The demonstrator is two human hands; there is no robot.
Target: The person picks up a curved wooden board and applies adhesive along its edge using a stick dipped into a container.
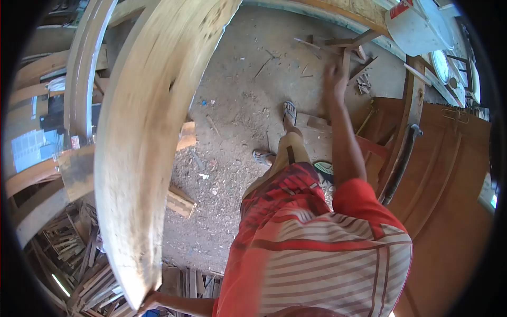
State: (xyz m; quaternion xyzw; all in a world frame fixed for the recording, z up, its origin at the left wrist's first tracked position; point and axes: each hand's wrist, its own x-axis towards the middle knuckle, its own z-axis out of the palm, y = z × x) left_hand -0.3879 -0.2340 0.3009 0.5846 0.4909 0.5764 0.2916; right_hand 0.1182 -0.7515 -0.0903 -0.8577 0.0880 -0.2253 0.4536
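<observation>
A long, pale wooden board (140, 132) with dark marks runs from the top of the view down to the lower left. At its narrow lower end, my left hand (152, 301) is closed on the board's corner, with part of the fingers hidden. My right arm reaches toward the upper right. My right hand (335, 79) is blurred there, beside an upright piece of wood (346, 64), and its fingers are too smeared to make out. Whether it touches that wood cannot be seen.
Wood scraps (182, 203) and shavings lie on the dusty floor (232, 68) near my sandalled feet. Stacked offcuts (97, 288) fill the lower left. A white bucket (420, 29) is at the upper right, above a brown panelled door (443, 174) and a clamp bar (401, 169).
</observation>
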